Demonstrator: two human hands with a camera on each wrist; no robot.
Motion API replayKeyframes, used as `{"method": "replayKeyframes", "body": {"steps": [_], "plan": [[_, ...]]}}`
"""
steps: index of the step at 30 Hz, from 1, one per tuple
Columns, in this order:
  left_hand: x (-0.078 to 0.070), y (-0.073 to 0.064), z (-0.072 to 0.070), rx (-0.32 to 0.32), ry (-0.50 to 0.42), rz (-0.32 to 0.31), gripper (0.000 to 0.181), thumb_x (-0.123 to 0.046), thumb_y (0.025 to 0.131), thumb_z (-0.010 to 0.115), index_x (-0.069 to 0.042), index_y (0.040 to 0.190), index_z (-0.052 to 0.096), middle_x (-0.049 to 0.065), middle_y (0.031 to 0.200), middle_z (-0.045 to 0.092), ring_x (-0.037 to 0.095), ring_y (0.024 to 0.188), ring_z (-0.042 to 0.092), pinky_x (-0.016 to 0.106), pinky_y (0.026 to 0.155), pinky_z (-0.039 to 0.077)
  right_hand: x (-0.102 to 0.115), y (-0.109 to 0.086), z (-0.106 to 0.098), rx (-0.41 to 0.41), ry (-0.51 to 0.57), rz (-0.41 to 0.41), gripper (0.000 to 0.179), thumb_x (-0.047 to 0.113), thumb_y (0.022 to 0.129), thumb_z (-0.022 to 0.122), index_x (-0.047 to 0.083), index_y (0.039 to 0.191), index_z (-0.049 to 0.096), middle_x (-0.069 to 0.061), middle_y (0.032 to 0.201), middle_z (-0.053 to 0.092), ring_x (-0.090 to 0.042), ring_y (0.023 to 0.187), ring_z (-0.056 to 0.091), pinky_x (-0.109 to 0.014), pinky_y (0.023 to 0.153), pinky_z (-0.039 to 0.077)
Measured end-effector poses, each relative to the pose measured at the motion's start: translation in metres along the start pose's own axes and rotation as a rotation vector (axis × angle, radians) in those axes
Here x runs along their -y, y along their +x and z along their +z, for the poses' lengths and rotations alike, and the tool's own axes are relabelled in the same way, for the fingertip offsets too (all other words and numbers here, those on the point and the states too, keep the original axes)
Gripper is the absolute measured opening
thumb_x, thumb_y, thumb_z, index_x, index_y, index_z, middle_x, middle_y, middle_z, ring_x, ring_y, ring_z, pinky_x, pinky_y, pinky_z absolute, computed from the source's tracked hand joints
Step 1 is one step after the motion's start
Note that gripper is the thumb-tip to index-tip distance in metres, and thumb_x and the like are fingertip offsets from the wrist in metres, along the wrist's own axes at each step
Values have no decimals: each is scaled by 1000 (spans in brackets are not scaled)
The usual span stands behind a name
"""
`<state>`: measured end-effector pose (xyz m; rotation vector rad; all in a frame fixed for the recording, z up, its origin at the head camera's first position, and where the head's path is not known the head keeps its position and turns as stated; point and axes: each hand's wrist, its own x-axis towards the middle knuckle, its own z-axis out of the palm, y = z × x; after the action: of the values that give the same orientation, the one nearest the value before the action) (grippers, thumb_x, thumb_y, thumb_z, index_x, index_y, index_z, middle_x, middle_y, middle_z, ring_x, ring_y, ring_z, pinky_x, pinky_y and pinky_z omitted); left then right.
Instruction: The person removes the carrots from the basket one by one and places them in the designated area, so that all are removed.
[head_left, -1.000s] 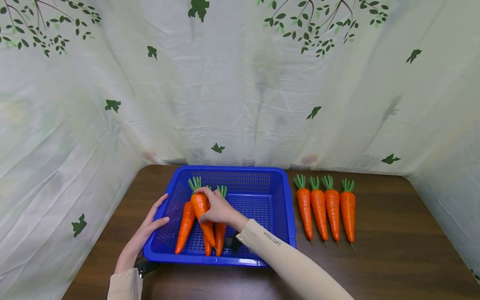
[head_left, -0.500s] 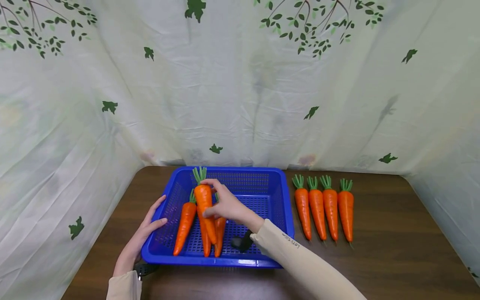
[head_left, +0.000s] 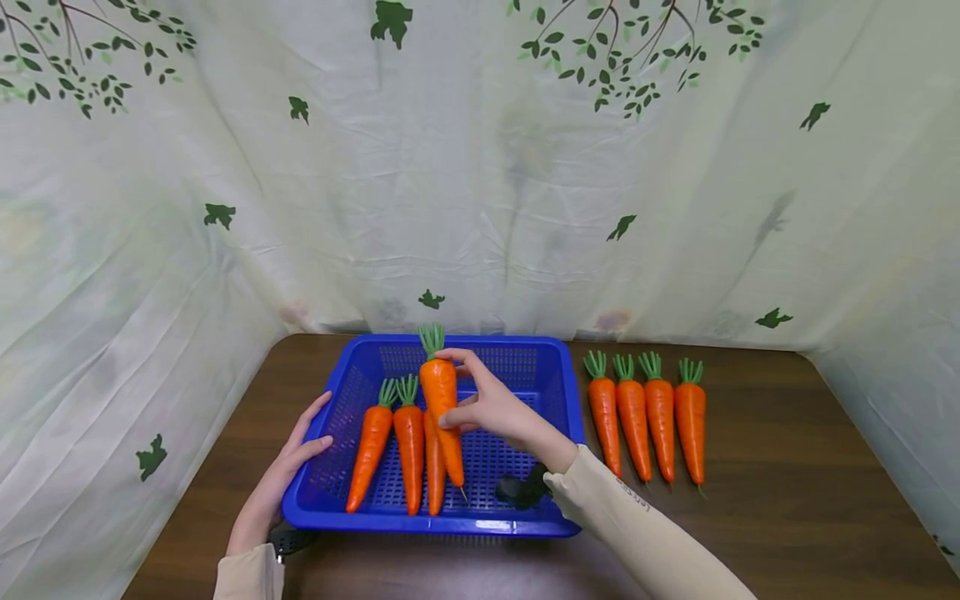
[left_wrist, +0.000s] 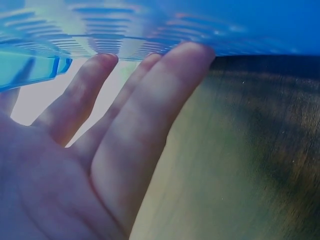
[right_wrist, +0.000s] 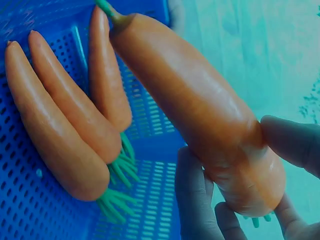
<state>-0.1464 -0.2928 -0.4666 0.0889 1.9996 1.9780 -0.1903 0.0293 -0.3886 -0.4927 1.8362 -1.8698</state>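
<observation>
The right hand (head_left: 498,408) pinches an orange carrot (head_left: 438,383) with green stalks between thumb and fingers. This carrot slants over a blue perforated basket (head_left: 420,522), its green top overlapping the far rim. In the right wrist view the held carrot (right_wrist: 200,85) is large and close, with fingertips on both sides of its thick end. Three more carrots lie side by side in the basket's left half, the leftmost carrot (head_left: 371,454) a little apart. The left hand (head_left: 273,483) has its straight fingers (left_wrist: 135,125) against the basket's outer left wall.
Several carrots (head_left: 633,421) lie in a row on the brown wooden table (head_left: 787,467), right of the basket. A pale leaf-print curtain (head_left: 480,192) hangs behind the table. A black device (head_left: 521,489) sits at the right wrist, over the basket.
The right hand has shifted the carrot rightward from above the left carrots, uncovering the second carrot and its green top. The left hand stays at the basket's left side.
</observation>
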Motion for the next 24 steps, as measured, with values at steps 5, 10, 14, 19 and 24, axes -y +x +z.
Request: {"method": "replayKeyframes", "body": {"steps": [5,10,14,19,24], "plan": [[-1,-1,0,13,-4,10,59,-24,103,34,-35,153,5,13,155,-8,42,132,14,32,91,39,3,-12,-13,-26,24,-10,79,-4,80,68,27,144,33,-19,140,28,-31,93,64,-45,73,54],[-1,1,1,22,-21,45,59,-21,103,33,-34,154,6,17,154,-3,31,130,27,29,90,42,4,-22,-25,-41,41,-27,79,-4,81,66,26,145,30,-20,140,28,-33,94,63,-44,74,54],[1,6,1,33,-48,117,60,-13,102,33,-28,154,8,22,151,4,11,121,45,25,91,43,4,-31,-32,-62,46,-21,79,-3,81,67,28,145,31,-18,142,28,-33,97,63,-44,77,53],[2,6,1,37,-55,126,59,-12,102,32,-28,154,8,22,150,5,12,120,45,25,91,43,5,-41,-39,-73,37,-21,78,-1,83,67,29,145,30,-17,143,27,-33,99,62,-44,78,52],[1,0,1,35,-59,22,58,-23,103,32,-38,153,6,13,155,-8,36,131,19,30,92,41,5,-50,-46,-75,30,-22,78,0,84,67,28,146,29,-19,143,26,-32,95,63,-43,79,52]]}}
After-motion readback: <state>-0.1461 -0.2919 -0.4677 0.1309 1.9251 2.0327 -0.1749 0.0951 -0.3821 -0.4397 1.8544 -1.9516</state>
